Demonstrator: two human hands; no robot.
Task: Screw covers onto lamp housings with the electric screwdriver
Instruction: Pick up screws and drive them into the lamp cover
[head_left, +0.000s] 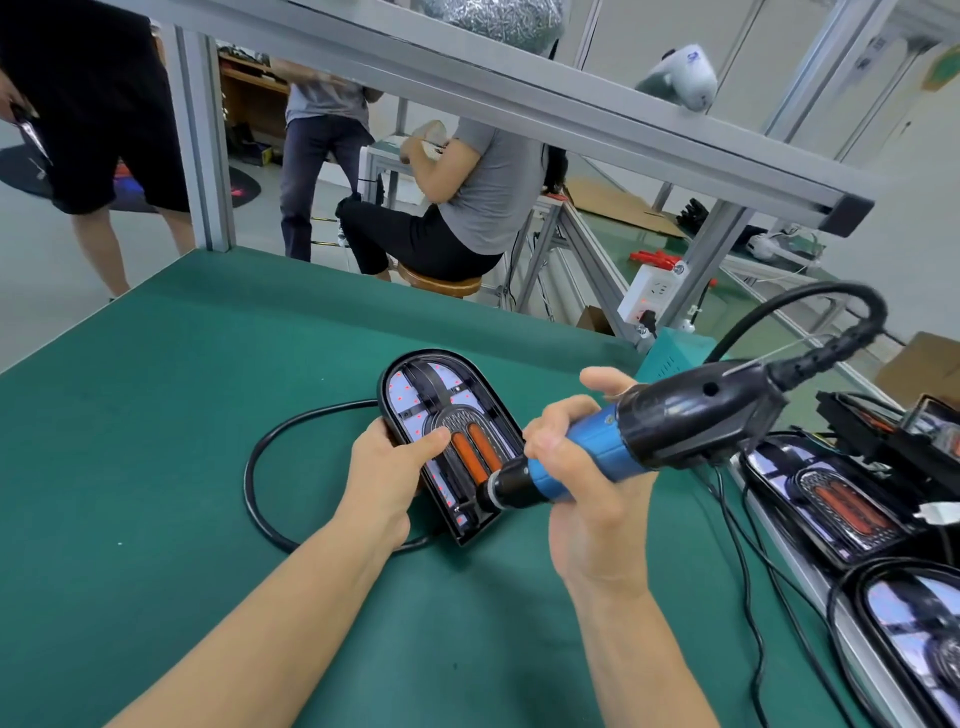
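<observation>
Right hand (576, 483) is being wrapped around the electric screwdriver (623, 441).
Its bit is seemingly being pressed at the lamp housing's (447, 441) 6 o'clock end; that housing is being gripped by the left hand (387, 467).

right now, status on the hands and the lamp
Left hand grips lamp on the mat. Right hand holds screwdriver, tip at the lamp's near end. Nothing blocking.

Both forearms are bare. No sleeve reaches the wrists. The left hand (387, 470) and right hand (582, 499) wear no gloves, rings or watch
</observation>
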